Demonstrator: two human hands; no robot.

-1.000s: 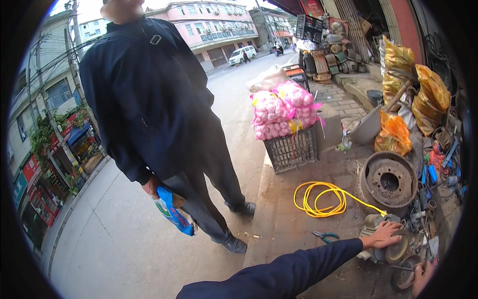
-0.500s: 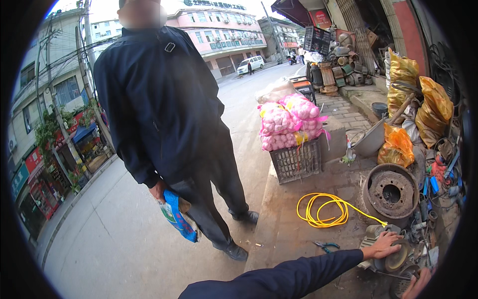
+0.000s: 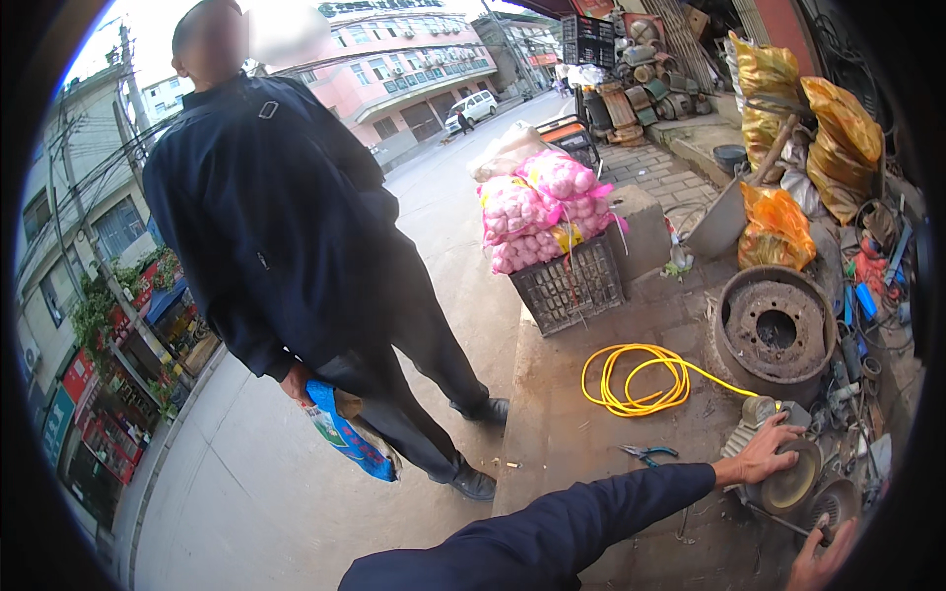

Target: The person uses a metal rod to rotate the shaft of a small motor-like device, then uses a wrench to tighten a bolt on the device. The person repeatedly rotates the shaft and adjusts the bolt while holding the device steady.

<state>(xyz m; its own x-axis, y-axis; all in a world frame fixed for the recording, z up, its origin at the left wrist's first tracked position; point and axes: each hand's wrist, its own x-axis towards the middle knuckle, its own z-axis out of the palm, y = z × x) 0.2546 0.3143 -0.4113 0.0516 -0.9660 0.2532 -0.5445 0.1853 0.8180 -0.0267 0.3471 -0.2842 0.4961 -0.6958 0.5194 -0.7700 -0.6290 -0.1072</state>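
My left hand (image 3: 764,455) lies on a grey electric motor (image 3: 739,440), fingers spread against its round pulley-like disc (image 3: 791,477). Down at the lower right, my right hand (image 3: 824,558) is closed around a small dark thing (image 3: 824,528), too small to make out. A thin rod runs from beside the motor toward that hand. Behind the motor lies a loose coil of yellow cable (image 3: 645,402), one end reaching to the motor. Pliers (image 3: 648,454) with dark blue handles rest on the ground left of my left hand.
A rusty wheel rim (image 3: 777,333) stands beyond the motor, beside scattered tools and parts. Farther off are a black crate (image 3: 572,291) under pink net bags (image 3: 537,207) and orange sacks (image 3: 777,231). At left stands a person (image 3: 286,227) holding a blue bag (image 3: 347,433).
The view has shifted. My right hand shows more fully, with the dark thing visible in it. My left hand stays on the motor.
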